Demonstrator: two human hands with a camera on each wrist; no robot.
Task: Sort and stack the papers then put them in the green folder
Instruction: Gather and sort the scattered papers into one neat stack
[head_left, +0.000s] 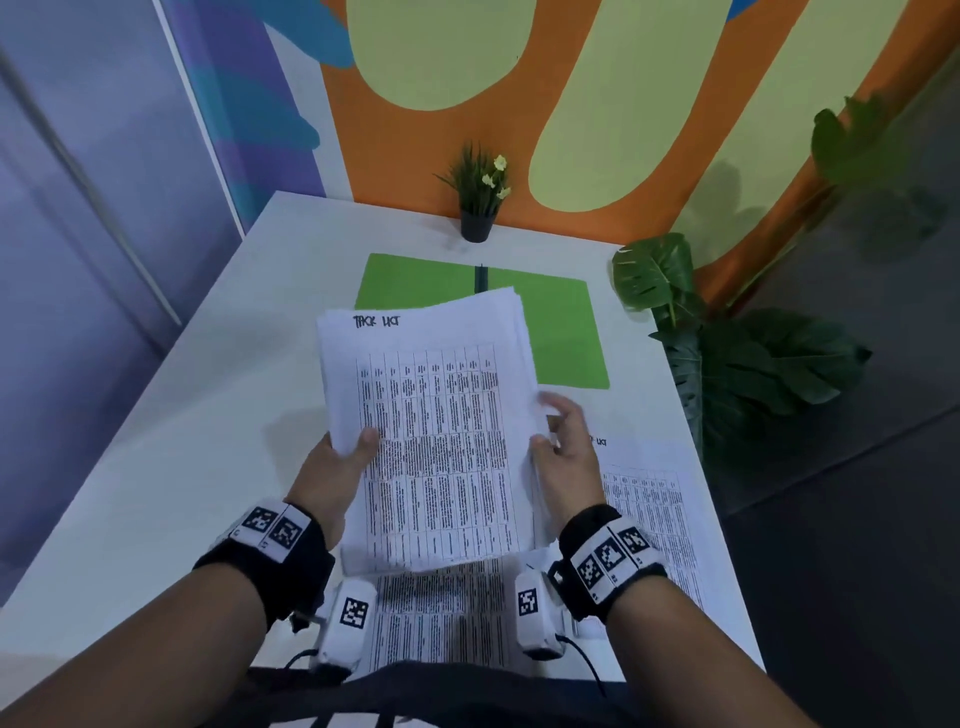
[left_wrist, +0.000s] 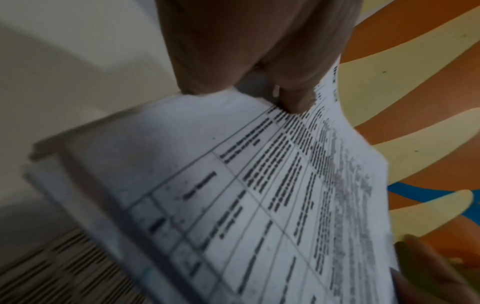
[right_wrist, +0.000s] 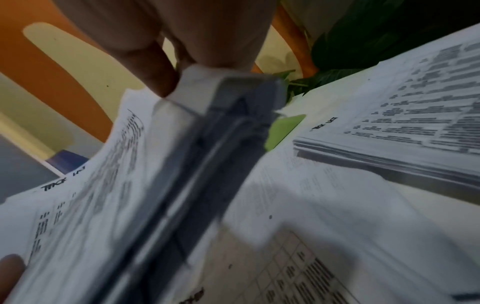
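The left thumb (head_left: 370, 439) lies flat on the printed face of a held sheaf of task-list sheets (head_left: 431, 431), pinching its left edge against fingers hidden underneath; the left wrist view shows that thumb pressed onto the table print. The left hand (head_left: 335, 467) thus carries the sheaf at centre frame, lifted off the white table (head_left: 171, 467). At the sheaf's right edge the right hand (head_left: 563, 441) has its thumb on the top sheet and its fingers bent around the edge. The right wrist view shows the thick paper edge gripped between thumb and fingers, though motion blur hides the fingertips.

Further out, a second pile of printed sheets (head_left: 649, 499) lies at lower right of the head view, and another printed sheet (head_left: 441, 618) lies at the bottom between the wrists. The green folder (head_left: 561, 332) lies open in the upper middle, partly behind the sheaf, below a small potted plant (head_left: 478, 200).

The step in hand seems to be gathering and squaring a stack. The next move probably calls for joining the remaining piles, aligning edges, then laying everything on the open folder.
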